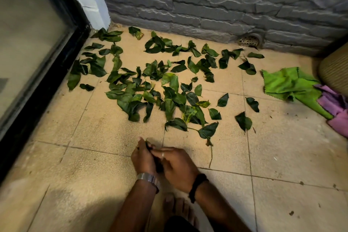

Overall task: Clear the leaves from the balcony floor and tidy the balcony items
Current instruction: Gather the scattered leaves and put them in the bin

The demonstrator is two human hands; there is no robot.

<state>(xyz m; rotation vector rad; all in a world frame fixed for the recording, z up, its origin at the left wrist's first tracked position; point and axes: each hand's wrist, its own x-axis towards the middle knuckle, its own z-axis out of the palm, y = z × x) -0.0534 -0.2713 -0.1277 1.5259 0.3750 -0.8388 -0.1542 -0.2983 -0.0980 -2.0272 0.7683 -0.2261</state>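
Both hands meet low over the tiled floor. The left hand has its fingers curled round a dark leaf, and the right hand reaches across with its fingers pinching what seems to be the same leaf, though the grip is partly hidden. Beyond the fingers the scattered leaves cover the floor up to the stone wall. Far right of the fingers lie a green cloth and a purple cloth, touching.

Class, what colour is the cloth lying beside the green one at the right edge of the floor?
Purple cloth, seen in the head view, partly under the green cloth.
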